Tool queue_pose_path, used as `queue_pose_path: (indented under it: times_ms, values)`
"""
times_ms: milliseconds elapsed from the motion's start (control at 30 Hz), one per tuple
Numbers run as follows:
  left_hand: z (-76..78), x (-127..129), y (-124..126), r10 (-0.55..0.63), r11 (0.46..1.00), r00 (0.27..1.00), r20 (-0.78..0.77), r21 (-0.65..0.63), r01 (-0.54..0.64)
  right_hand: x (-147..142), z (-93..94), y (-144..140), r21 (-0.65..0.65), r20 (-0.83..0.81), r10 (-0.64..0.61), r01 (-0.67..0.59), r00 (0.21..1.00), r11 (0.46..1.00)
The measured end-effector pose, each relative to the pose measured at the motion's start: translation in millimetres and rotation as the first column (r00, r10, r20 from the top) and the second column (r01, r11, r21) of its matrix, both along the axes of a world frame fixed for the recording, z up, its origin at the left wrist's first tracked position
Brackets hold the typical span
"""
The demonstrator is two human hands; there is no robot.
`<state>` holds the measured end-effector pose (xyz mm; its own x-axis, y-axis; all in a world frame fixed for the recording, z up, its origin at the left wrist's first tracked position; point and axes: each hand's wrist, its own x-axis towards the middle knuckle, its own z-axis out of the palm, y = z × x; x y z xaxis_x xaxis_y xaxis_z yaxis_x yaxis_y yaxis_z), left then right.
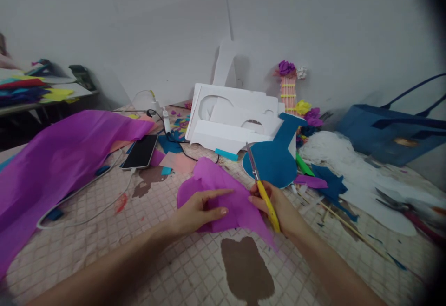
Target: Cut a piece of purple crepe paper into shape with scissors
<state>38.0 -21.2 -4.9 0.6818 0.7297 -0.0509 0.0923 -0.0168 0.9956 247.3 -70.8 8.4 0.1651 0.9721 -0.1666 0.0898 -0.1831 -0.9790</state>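
Note:
A piece of purple tissue paper (pixel 216 178) lies in front of me, rounded on the left and running to a loose pointed tail at the lower right. On its left part rests my left hand (pixel 195 210), index finger and thumb stretched out and apart; its other fingers are hidden. My right hand (pixel 278 201) is closed around scissors (pixel 266 201) with yellow handles, the blades pointing up and away from me. Its fingertips are at the right edge of the tissue paper. Just beyond the scissors, a blue flask-shaped cutout (pixel 273 159) leans on white card.
At left are a large purple sheet (pixel 73 152), a phone (pixel 141 151) and its white cable (pixel 94 219). White cut card (pixel 230 115) stands at the back. Pliers (pixel 400 206), white fluffy material (pixel 327 150) and a blue bag (pixel 376 134) are at right.

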Motion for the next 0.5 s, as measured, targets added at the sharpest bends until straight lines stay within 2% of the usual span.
queue_pose_path:
  times_ms: [133, 333, 500]
  values:
    - [2.1, 1.2, -1.6, -0.075, 0.997, 0.997, -0.032, -0.002, 0.075, 1.1, 0.5, 1.6, 0.021, 0.034, -0.015, 0.014, 0.999, 1.000]
    - [-2.3, -1.2, 4.0, 0.052, 0.998, 0.999, -0.009, -0.036, -0.052, 13.4, 6.8, 0.0, 0.134, 0.097, -0.112, 0.099, 0.989, 0.986]
    - [-1.0, -3.3, 9.8, 0.163, 0.981, 0.986, 0.044, -0.112, -0.158, 16.8, 18.7, -19.8, 0.183, 0.072, -0.066, 0.052, 0.995, 0.982]
